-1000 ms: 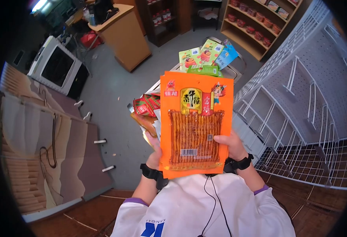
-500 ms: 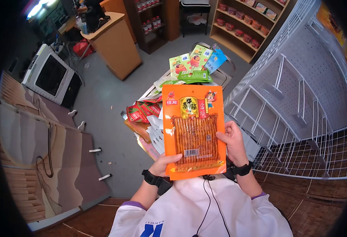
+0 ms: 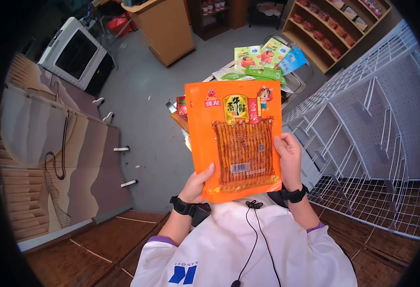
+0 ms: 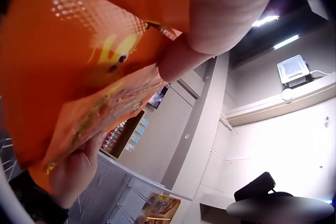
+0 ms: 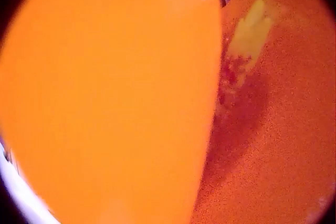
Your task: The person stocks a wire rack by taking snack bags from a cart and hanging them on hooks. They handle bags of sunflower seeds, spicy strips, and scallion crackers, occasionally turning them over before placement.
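Orange snack packets (image 3: 202, 119), more than one layered together, are held upright in front of the chest, the front one showing brown sticks through a window. The left hand (image 3: 195, 185) grips their lower left edge, thumb on the front face. At the right edge, the right hand (image 3: 290, 155) pinches the packets with its thumb in front. Orange film (image 4: 47, 66) fills much of the left wrist view, close to the left fingers (image 4: 226, 14). In the right wrist view, two orange surfaces (image 5: 110, 98) stand apart with a gap between them.
Behind the packets, green packets (image 3: 265, 72) and a blue packet (image 3: 293, 60) lie on a pile. A white wire rack with hooks (image 3: 363, 191) stands at the right, a hooked panel (image 3: 83, 158) at the left. Shelves (image 3: 315, 40) hold red tubs.
The head view has shifted. The left hand's thumb came onto the front of the packets, and the right hand's hold moved up along the edge.
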